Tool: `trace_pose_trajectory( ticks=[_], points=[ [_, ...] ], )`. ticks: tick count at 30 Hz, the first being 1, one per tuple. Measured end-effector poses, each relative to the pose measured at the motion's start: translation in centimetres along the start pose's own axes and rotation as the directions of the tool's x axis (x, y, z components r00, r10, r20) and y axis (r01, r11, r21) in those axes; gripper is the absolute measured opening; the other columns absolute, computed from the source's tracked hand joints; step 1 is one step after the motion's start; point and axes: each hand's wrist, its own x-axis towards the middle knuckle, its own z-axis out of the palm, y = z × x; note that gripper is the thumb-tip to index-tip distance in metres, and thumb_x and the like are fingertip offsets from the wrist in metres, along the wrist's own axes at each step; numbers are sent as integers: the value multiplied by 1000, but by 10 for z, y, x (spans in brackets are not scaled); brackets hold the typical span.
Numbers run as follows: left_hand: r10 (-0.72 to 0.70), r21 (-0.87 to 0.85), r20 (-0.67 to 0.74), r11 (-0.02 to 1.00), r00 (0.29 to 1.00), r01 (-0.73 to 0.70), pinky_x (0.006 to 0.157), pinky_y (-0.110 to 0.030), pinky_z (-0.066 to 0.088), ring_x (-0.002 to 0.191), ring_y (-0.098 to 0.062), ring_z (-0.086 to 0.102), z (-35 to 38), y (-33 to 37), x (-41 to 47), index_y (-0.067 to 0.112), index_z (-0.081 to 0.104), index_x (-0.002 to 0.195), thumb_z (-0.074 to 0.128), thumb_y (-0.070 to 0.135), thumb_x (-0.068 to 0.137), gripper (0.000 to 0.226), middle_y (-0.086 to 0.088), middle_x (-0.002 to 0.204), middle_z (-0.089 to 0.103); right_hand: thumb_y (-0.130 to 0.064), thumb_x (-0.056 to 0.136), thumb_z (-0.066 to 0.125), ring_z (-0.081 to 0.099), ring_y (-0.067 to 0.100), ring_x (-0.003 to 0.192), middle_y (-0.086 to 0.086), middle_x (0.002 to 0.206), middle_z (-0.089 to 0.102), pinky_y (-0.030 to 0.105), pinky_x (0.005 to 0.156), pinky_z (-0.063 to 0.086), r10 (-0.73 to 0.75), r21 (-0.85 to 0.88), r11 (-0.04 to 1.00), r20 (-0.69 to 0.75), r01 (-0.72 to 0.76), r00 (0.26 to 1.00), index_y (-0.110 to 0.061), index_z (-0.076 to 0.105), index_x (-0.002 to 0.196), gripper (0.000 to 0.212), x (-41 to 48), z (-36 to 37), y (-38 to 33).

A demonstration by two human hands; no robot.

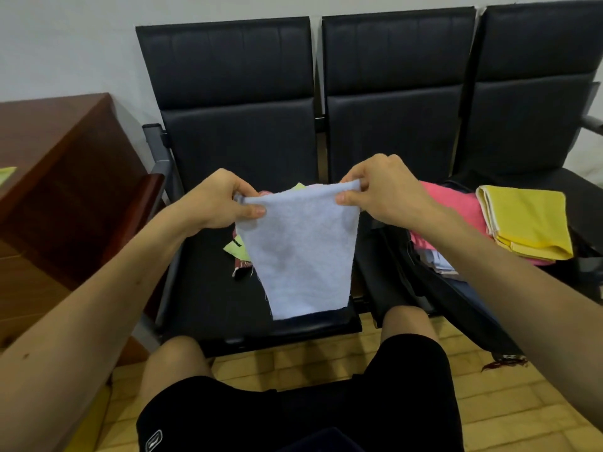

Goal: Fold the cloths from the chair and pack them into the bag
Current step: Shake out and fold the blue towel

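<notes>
Light: even, moderately bright, diffuse.
Shadows: soft, faint under right hand point(383, 190).
Glare: dull sheen on chair point(235, 132) beyond hands.
Distortion: wide-angle bowing at edges.
Focus: slightly soft throughout.

Pale blue cloth point(301, 252) hangs flat above black chair point(241, 148) seat. Folded yellow cloth point(528, 220) on pink cloth point(453, 203), right, atop open dark bag point(456, 288).

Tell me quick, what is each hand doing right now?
Left hand: closed, pinching the left top corner of the pale blue cloth.
Right hand: closed, pinching the right top corner of the same cloth, which hangs down over the chair seat.
</notes>
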Motion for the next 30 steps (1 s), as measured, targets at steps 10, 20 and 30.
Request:
trace_pose_trajectory(
  ticks=[10,20,30],
  points=[
    [162,211,-173,970,971,-124,74,-28,51,83,-11,59,15,1,-7,16,76,96,73,30,88,16,1,91,66,-35,91,69,59,17,82,-1,89,59,23,64,40,10,-125,992,15,-8,1000,-14,71,99,22,-13,3,15],
    [283,-364,-169,873,944,-326,74,-22,57,88,-15,70,36,-3,-37,3,71,90,72,26,86,24,-6,93,72,-21,97,62,57,14,79,3,83,63,29,76,47,64,519,810,383,-272,921,-4,66,93,18,-58,46,53],
    [168,-500,-421,777,892,-382,68,-27,59,85,-19,68,52,14,-39,13,66,94,62,24,96,12,-1,92,69,-21,83,75,67,28,108,15,114,72,41,91,54,54,818,256,520,-515,853,-4,68,112,34,-99,129,31]
  ],
)
